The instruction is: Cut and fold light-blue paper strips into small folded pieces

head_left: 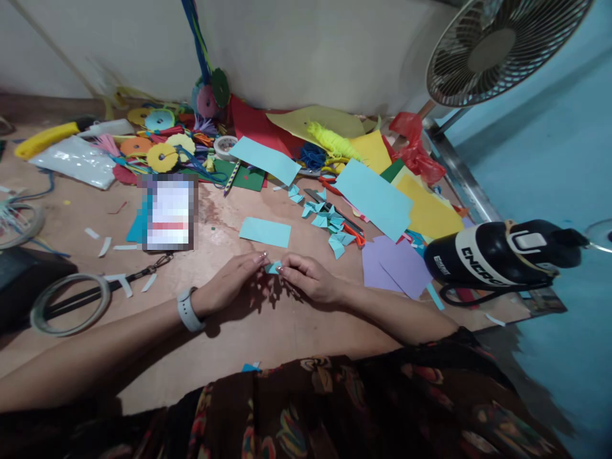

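Observation:
Between my two hands is a small folded piece of light blue paper [273,268]. My right hand [308,277] pinches it between thumb and fingers. From the other side, my left hand [239,275] is closed on its left end, thumb and fingertips at the paper. Just beyond the hands lies a flat light blue paper rectangle [265,232]. Several small folded blue paper pieces [327,218] are heaped to the right, over and around a pair of scissors with orange-red handles [356,234].
Larger blue sheets [375,197], purple paper [394,264] and a black bottle [488,255] lie right. A blurred-out phone [168,213] and a tape roll [71,305] are left. Scalloped paper discs with cords [162,157] crowd the back; a fan [502,51] stands at back right.

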